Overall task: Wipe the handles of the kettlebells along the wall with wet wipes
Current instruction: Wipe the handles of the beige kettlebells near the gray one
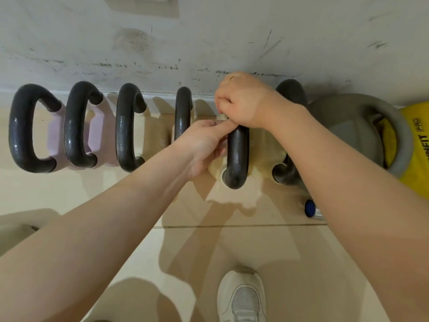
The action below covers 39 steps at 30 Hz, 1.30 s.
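Observation:
Several kettlebells with dark handles stand in a row along the wall. My right hand (241, 101) is closed in a fist around the top of the dark handle (238, 156) of a cream kettlebell (262, 145). A small pale bit (223, 116) shows under its fingers; it may be the wet wipe. My left hand (202, 145) lies against the left side of the same handle, with its fingers curled to it and its thumb touching my right hand. To the left stand two pink kettlebells (54, 135) and two more cream ones (160, 135). Another dark handle (290, 94) is behind my right wrist.
A large grey kettlebell (348, 122) and a yellow one (413, 145) stand at the right. A blue-capped bottle (311, 209) lies on the tiled floor (81, 189) under my right forearm. My white shoe (241, 296) is at the bottom. The scuffed wall (209, 43) is close behind the row.

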Each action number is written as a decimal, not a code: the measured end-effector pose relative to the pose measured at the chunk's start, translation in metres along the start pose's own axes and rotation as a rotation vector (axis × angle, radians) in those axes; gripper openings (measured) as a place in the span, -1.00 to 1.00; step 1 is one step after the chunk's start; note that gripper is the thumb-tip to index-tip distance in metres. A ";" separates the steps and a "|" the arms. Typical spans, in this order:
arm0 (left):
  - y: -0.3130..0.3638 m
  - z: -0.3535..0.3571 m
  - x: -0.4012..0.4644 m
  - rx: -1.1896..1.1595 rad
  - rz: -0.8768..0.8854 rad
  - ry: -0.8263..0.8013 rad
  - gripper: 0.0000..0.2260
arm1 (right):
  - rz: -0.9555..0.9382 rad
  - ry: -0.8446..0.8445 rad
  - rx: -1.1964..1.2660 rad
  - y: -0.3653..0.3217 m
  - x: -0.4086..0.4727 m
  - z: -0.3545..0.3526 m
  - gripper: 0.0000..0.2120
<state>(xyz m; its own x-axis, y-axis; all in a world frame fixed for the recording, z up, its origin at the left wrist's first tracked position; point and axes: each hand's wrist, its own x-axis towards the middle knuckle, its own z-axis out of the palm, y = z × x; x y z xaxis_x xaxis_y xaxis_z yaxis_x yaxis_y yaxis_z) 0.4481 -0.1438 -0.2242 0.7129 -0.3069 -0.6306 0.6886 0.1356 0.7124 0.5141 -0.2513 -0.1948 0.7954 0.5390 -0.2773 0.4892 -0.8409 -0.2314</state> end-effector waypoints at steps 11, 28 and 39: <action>0.004 -0.010 -0.017 -0.454 -0.118 -0.105 -0.59 | 0.103 -0.089 -0.347 -0.024 -0.014 0.001 -0.72; -0.008 0.004 -0.078 0.019 -0.202 0.192 -0.64 | 0.070 -0.191 -0.087 -0.098 -0.084 0.015 -0.81; 0.007 0.083 -0.080 0.414 0.321 0.302 -0.71 | 0.832 0.974 1.160 -0.017 -0.149 0.031 -0.71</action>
<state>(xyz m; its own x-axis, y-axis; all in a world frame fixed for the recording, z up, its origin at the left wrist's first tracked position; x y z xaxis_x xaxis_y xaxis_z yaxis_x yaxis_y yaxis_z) 0.3846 -0.1966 -0.1428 0.9246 -0.0221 -0.3804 0.3667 -0.2196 0.9040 0.3766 -0.3154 -0.1784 0.8018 -0.5805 -0.1421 -0.2767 -0.1499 -0.9492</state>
